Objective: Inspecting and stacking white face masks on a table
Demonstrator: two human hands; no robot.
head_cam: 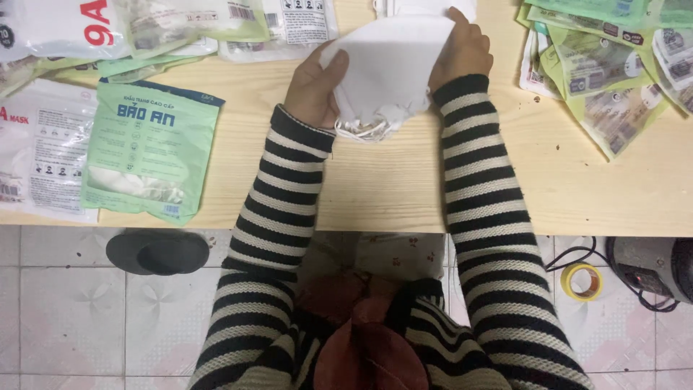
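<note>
Both hands grip a stack of white folded face masks (390, 72) just above the wooden table (390, 188). My left hand (312, 88) clasps the stack's left side, thumb on top. My right hand (462, 52) clasps its right edge. White ear loops (364, 130) hang out at the stack's near end. Both arms wear black and white striped sleeves.
A green mask pouch (148, 148) lies at the left, with white pouches (40, 148) beside it and more along the far edge. Several empty green pouches (613, 65) are piled at the right. On the tiled floor sit a dark stool (157, 251), a yellow tape roll (581, 280) and a black device (653, 269).
</note>
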